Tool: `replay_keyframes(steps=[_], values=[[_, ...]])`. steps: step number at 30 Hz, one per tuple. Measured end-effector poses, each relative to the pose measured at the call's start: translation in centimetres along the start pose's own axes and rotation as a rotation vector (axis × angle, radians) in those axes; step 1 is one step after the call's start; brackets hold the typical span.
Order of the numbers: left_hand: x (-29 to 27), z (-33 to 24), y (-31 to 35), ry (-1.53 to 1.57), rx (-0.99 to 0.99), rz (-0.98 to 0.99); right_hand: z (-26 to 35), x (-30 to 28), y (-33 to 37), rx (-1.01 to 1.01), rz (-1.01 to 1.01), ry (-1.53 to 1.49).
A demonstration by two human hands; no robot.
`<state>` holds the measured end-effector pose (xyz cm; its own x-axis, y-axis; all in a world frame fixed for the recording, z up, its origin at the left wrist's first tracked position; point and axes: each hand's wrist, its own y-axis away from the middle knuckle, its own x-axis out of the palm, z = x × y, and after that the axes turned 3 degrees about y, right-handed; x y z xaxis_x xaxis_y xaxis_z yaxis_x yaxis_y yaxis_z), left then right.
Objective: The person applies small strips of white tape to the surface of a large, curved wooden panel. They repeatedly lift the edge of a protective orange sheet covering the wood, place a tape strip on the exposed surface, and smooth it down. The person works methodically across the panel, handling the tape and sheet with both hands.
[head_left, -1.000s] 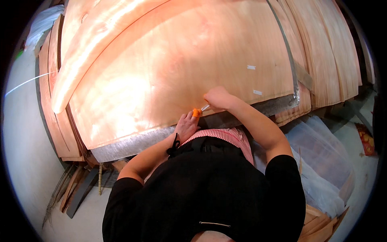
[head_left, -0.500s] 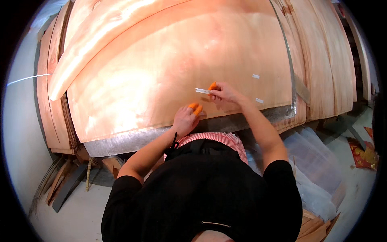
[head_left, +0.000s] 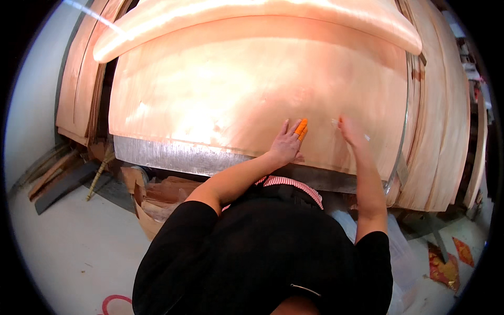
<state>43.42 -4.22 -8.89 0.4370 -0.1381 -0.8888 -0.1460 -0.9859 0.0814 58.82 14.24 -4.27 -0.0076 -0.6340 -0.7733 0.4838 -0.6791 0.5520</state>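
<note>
My left hand [head_left: 287, 143] lies with fingers spread on a pale wood veneer sheet [head_left: 210, 94]. Orange covers wrap two of its fingers. To its right, my right hand [head_left: 354, 133] is blurred, its fingers bent and orange showing at a fingertip. A faint white strip [head_left: 334, 122] shows at those fingertips and appears to be pinched there, though the blur hides the exact grip. Close by that wrist, another small white strip [head_left: 367, 137] shows on the sheet, partly covered by my hand.
A rolled-back veneer layer [head_left: 252, 26] arches across the far side. Bare metal [head_left: 173, 155] edges the table's near side. More veneer stacks stand left [head_left: 79, 79] and right [head_left: 438, 115]. Wood scraps [head_left: 63, 184] and clear plastic sheeting [head_left: 404, 257] lie low around me.
The view has turned and shifted. My right hand has moved right along the sheet, away from my left hand. My left hand's fingers have gone from bent to spread flat on the veneer.
</note>
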Motion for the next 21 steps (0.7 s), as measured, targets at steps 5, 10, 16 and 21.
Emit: replay_keyframes(steps=[5, 10, 16, 21], values=[[1.2, 2.8, 0.8, 0.512, 0.050, -0.180, 1.2, 0.9, 1.1, -0.035, 0.302, -0.543], [-5.4, 10.5, 10.7, 0.160, -0.501, -0.425, 8.5, 8.6, 1.4, -0.124, 0.474, -0.707], [-5.9, 12.6, 19.3, -0.059, -0.588, -0.229, 17.1, 14.3, 0.4, -0.250, 0.545, -0.759], [-5.3, 9.4, 19.3, 0.072, -0.508, -0.216, 21.3, 17.0, 0.0, -0.220, 0.489, -0.772]])
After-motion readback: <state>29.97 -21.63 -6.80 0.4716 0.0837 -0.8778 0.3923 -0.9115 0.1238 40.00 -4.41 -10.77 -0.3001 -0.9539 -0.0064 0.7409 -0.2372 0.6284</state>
